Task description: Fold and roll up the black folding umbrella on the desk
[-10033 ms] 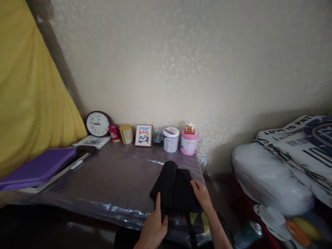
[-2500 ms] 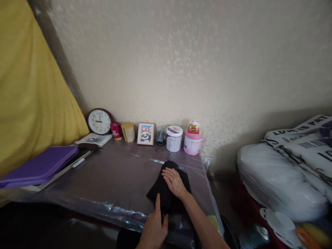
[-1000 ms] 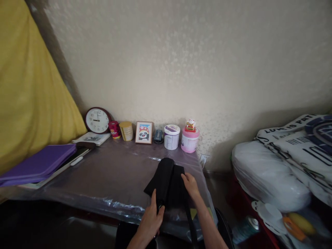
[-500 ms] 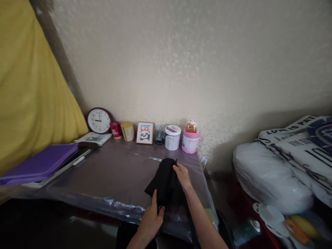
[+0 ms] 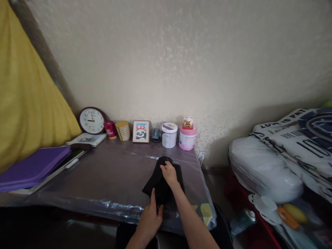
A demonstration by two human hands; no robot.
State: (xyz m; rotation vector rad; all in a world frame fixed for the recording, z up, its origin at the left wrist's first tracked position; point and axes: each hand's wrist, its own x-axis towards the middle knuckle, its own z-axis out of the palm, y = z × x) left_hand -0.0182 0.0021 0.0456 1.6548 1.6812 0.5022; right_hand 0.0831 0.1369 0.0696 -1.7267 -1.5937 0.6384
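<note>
A piece of black cloth, folded over itself, lies near the right end of the table; I cannot make out what kind of item it is. At its near edge is my left hand, index finger stretched along the fabric and thumb to the side, the other fingers curled against the cloth and partly hidden. A ring shows between thumb and index finger. Higher up, my right hand presses on the cloth with bent fingers gripping a fold; its fingertips are partly hidden.
Clear plastic covers the table. Along the wall stand a clock, a picture frame, and white and pink tubs. Purple folders lie left. A wrapped white bundle and spray can are right.
My right hand has moved left across the cloth, carrying a fold inward, and more cloth now shows to its right. The left hand stays at the near edge. The view has shifted slightly.
</note>
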